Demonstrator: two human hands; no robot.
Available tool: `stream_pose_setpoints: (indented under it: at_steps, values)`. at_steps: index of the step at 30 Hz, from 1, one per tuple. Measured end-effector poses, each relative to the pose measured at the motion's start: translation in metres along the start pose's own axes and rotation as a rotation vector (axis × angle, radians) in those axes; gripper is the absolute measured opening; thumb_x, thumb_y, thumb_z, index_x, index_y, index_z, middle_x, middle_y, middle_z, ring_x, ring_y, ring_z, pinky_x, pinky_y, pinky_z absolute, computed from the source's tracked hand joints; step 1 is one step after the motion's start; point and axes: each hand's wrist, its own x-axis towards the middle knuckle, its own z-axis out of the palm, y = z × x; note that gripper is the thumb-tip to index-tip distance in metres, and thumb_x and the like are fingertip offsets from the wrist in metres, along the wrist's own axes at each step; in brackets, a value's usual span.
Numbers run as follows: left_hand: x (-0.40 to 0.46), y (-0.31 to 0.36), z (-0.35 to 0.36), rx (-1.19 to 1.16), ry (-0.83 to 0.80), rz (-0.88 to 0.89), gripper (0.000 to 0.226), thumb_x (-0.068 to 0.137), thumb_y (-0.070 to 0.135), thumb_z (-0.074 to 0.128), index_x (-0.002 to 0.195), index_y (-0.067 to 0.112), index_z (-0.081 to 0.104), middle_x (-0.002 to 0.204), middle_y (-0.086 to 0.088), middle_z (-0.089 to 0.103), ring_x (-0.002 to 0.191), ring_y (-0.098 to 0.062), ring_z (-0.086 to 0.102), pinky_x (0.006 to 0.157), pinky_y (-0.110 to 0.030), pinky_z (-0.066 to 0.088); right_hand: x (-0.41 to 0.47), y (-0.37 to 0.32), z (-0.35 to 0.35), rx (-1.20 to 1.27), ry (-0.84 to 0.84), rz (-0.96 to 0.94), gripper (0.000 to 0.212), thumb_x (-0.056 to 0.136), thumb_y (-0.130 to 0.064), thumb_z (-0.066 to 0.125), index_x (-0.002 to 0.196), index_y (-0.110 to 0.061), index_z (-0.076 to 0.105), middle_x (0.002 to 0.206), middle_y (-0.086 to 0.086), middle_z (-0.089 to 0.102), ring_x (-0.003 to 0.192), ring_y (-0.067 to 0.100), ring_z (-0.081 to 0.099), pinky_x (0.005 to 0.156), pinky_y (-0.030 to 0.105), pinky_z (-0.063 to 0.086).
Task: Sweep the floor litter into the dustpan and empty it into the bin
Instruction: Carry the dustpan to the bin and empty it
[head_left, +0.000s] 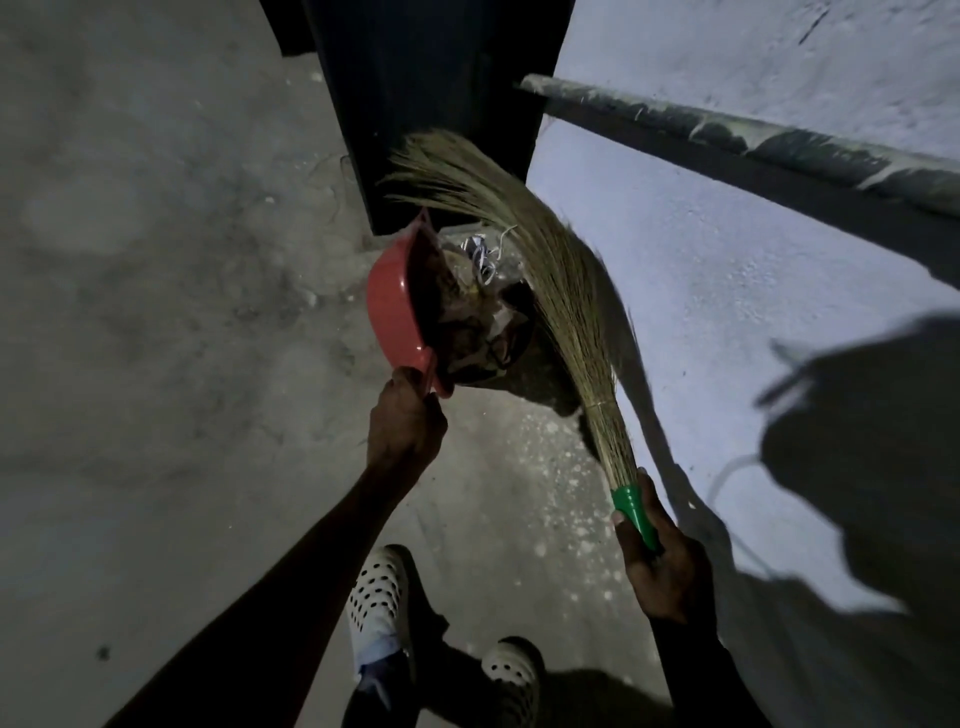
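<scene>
A red dustpan (390, 306) is tilted on its side over a dark bin (511, 358) full of paper and wrapper litter (480, 301). My left hand (405, 421) grips the dustpan's handle from below. My right hand (657, 556) holds the green handle (635, 514) of a straw broom (540, 270), whose bristles fan up and left over the bin's right side, against the litter. The bin's outline is mostly hidden by the dustpan, broom and shadow.
A dark pillar or door frame (415, 114) stands just behind the bin. A pale wall (701, 249) with a horizontal pipe (753, 140) runs along the right. Dusty concrete floor (156, 312) spreads left. My feet in white perforated clogs (376, 597) stand below.
</scene>
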Motion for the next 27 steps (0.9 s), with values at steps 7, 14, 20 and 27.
stream_pose_setpoints:
  at_steps: [7, 14, 20, 27]
  values:
    - [-0.009, -0.004, -0.003, -0.007, 0.008, -0.023, 0.027, 0.093, 0.004, 0.052, 0.12, 0.004, 0.049, 0.101, -0.009, 0.058, 0.075, -0.022, 0.05, 0.047, -0.024, 0.028, -0.001, -0.003, -0.011, -0.046, -0.003, -0.02, 0.061, 0.093, -0.055, 0.056, 0.148, -0.052, 0.032, 0.085, 0.015, 0.076, 0.074, 0.036, 0.072, 0.067, 0.046, 0.06]
    - [-0.016, -0.002, -0.009, -0.002, -0.008, -0.048, 0.024, 0.093, 0.004, 0.051, 0.117, 0.006, 0.051, 0.103, -0.012, 0.063, 0.078, -0.028, 0.056, 0.055, -0.028, 0.036, -0.005, -0.007, -0.012, -0.072, 0.0, 0.046, 0.057, 0.094, -0.05, 0.057, 0.148, -0.038, 0.044, 0.085, 0.019, 0.076, 0.078, 0.04, 0.071, 0.072, 0.049, 0.059]
    - [-0.019, -0.002, -0.007, -0.007, -0.028, -0.041, 0.027, 0.093, 0.007, 0.053, 0.12, 0.004, 0.051, 0.103, -0.011, 0.063, 0.081, -0.03, 0.06, 0.06, -0.033, 0.042, -0.008, -0.014, -0.01, -0.027, -0.051, 0.049, 0.062, 0.09, -0.059, 0.054, 0.147, -0.035, 0.048, 0.08, 0.016, 0.075, 0.068, 0.036, 0.07, 0.062, 0.042, 0.058]
    - [-0.019, -0.003, -0.004, -0.045, -0.044, -0.047, 0.025, 0.092, 0.011, 0.052, 0.117, 0.006, 0.052, 0.099, -0.011, 0.067, 0.079, -0.031, 0.066, 0.059, -0.036, 0.049, -0.019, -0.024, -0.008, -0.012, -0.179, -0.001, 0.061, 0.087, -0.026, 0.075, 0.144, -0.025, 0.054, 0.086, 0.009, 0.078, 0.068, 0.023, 0.072, 0.059, 0.028, 0.055]
